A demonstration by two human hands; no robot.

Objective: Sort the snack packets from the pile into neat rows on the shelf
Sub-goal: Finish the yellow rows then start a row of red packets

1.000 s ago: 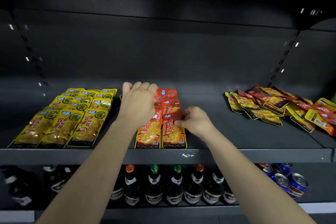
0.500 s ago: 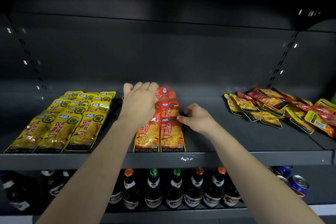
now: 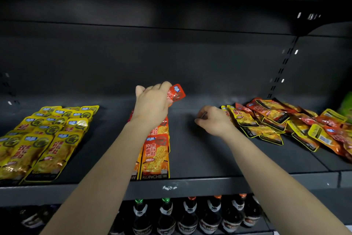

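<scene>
Dark shelf (image 3: pixel 209 158) right across the view, and on its left side the yellow packets (image 3: pixel 47 139) lie in neat overlapping rows. Centre front, the orange row (image 3: pixel 156 154) runs from the shelf lip back under the left forearm. Above the far end of that row is the left hand (image 3: pixel 152 103), grip clenched around a red packet (image 3: pixel 176 92), which sticks out tilted past the fingers to the right, clear of the shelf. Down low, the right hand (image 3: pixel 213 120) sits over the bare shelf between the orange row and the pile (image 3: pixel 285 120), right at the pile's left edge, fingers curled under; whether that grip has anything in it, cannot tell. That pile is a loose jumble of red and yellow packets at the shelf's right end. Below, bottles (image 3: pixel 190 217) stand in a line.
</scene>
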